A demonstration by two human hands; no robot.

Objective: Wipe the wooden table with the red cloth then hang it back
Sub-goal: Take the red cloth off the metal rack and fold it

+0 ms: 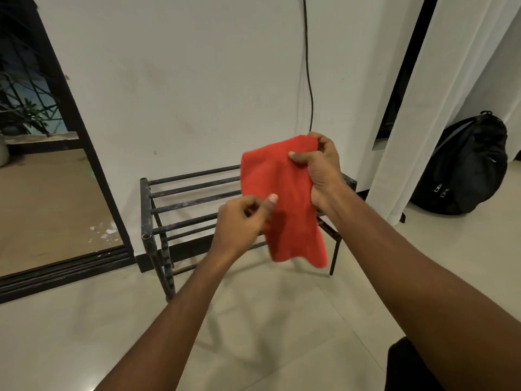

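Head view — red cloth (284, 198) in both hands — right hand (321, 170), left hand (239, 224) — above metal rack (180, 204)

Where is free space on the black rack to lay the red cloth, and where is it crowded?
The top bars of the black rack are bare on the side toward the glass door. The other side is hidden behind the red cloth, gripped by the right hand and pinched by the left hand. Near the backpack and curtain, space is tight.
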